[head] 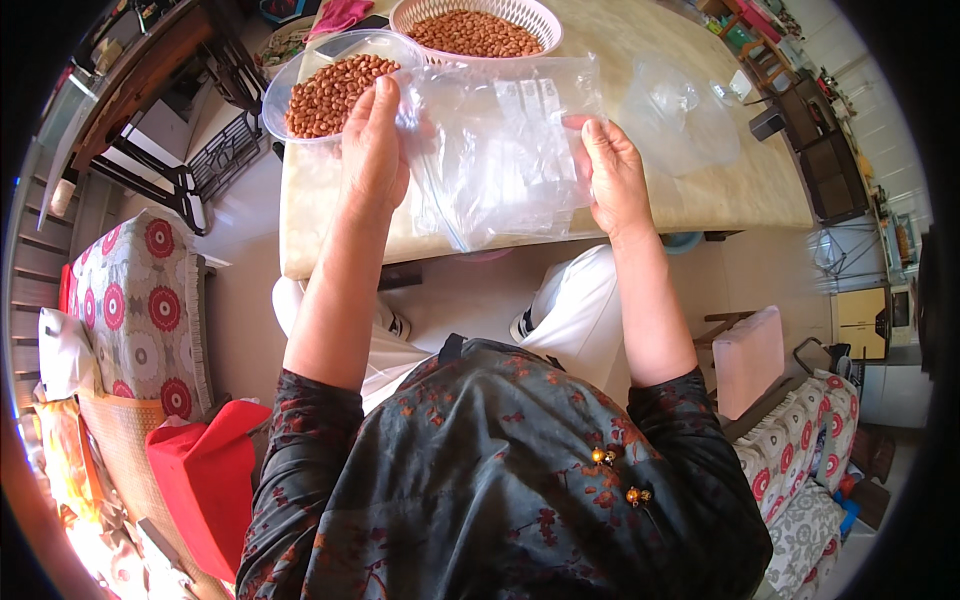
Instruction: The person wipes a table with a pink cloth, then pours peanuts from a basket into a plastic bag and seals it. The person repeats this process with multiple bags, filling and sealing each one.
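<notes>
A clear plastic zip bag is stretched between my two hands above the table's near edge. My left hand pinches its left side near the zip strip, thumb on top. On the opposite side, my right hand grips the bag's edge between thumb and fingers. The bag looks flat, with no peanuts seen in it. Just beyond my left hand stands a translucent plastic bowl holding shelled peanuts with reddish skins. Farther back, a pale pink plastic basket holds more peanuts.
Another clear plastic bag lies on the cream-covered table at the right. A pink cloth lies at the back left. Below on the left are a patterned seat cover and a red bag. A stool stands at the right.
</notes>
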{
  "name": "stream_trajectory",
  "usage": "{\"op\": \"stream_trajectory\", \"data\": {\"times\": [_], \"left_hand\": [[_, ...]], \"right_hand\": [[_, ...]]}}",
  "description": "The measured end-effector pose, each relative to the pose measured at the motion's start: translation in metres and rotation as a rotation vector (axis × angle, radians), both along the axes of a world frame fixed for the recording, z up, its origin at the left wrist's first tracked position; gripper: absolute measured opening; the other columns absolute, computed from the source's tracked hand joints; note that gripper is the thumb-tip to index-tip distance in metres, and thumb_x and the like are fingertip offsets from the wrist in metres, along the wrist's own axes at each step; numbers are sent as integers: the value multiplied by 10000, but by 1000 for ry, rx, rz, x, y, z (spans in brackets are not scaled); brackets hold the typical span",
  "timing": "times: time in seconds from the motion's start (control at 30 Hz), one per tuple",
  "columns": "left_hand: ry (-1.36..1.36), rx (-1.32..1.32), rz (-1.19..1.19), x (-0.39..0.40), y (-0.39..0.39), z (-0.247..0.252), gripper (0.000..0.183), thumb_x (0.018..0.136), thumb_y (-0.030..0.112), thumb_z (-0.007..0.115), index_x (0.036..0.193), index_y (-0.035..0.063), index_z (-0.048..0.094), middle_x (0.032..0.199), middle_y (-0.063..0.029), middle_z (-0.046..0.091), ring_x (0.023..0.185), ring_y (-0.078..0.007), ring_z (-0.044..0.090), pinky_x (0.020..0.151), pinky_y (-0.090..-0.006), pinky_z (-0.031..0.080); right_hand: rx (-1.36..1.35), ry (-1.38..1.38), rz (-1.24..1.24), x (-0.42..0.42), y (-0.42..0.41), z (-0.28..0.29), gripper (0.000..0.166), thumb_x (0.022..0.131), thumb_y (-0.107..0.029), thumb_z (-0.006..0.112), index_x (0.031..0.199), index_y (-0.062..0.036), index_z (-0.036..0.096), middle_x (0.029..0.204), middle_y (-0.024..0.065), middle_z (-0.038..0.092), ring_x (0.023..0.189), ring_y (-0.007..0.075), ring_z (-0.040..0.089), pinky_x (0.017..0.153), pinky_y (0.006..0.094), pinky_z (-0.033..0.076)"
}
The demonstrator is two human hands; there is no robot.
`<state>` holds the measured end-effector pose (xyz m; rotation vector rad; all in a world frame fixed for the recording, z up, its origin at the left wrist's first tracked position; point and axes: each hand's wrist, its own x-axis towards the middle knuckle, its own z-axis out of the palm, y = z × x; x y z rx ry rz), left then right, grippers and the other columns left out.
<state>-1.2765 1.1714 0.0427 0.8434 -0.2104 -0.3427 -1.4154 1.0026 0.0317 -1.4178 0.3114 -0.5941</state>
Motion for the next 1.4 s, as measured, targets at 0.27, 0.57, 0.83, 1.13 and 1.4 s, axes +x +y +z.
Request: {"op": "stream_trajectory", "data": {"times": [0.27,0.57,0.83,1.13,1.4], "left_hand": [[-134,511,-161,-10,4,-52,143,867,176,542,793,56,563,555,23,493,411,-58,411,368,-203,337],[-612,1118,117,20,-12,-114,210,795,196,586,865,1,553,641,-102,591,564,-176,553,531,-318,447],[-890,1222,247,10,-14,-104,401,737,148,649,1092,21,510,880,-180,572,791,-293,574,689,-390,455],[-1539,1394,24,-2,-48,-81,401,790,290,542,1161,140,521,1258,-115,443,1214,-276,359,965,-493,260],[-1436,1555,-187,1,-46,-91,628,791,499,493,1300,139,415,1412,-119,274,1319,-281,210,1037,-534,113]], "right_hand": [[87,131,-126,4,-12,-32,265,916,-301,476,891,-65,594,546,-58,415,395,27,310,343,193,250],[-1127,244,-554,14,-10,-49,347,768,-153,608,1073,-14,519,939,156,565,875,287,552,748,377,450],[-1463,491,-51,36,11,-82,599,759,-422,586,1268,-145,432,1359,194,299,1282,351,247,1008,515,234],[-1353,575,30,36,14,-79,753,716,-492,599,1307,-88,365,1381,164,290,1287,335,251,990,555,231],[-710,337,44,-6,-69,-14,336,780,-284,617,1005,-36,599,971,118,621,880,244,596,770,343,465]]}}
